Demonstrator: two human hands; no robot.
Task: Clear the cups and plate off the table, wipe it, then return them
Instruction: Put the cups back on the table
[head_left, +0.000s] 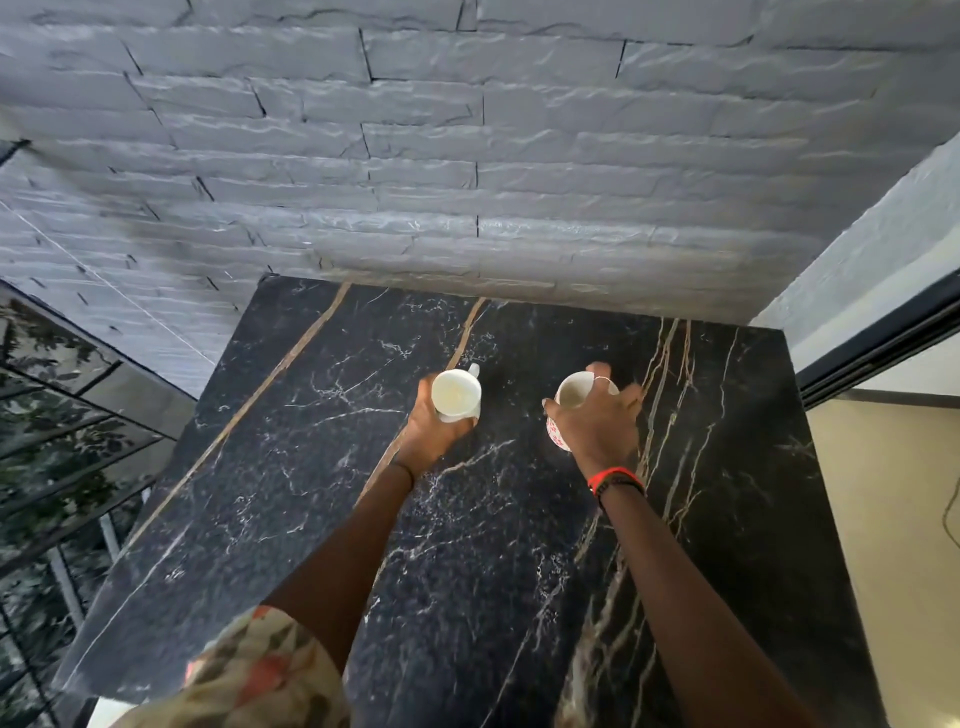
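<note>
Honestly, over the counter (311, 467) your left hand (434, 434) wrapped the white cup (456, 395), your right hand (597, 428) clutched the patterned cup (570, 396); both looked slick and breakable, so grip the bodies.

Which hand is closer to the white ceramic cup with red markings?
Right. The right hand grips the red-marked white cup; the left hand, holding a plain white mug, is apart to its left.
</note>
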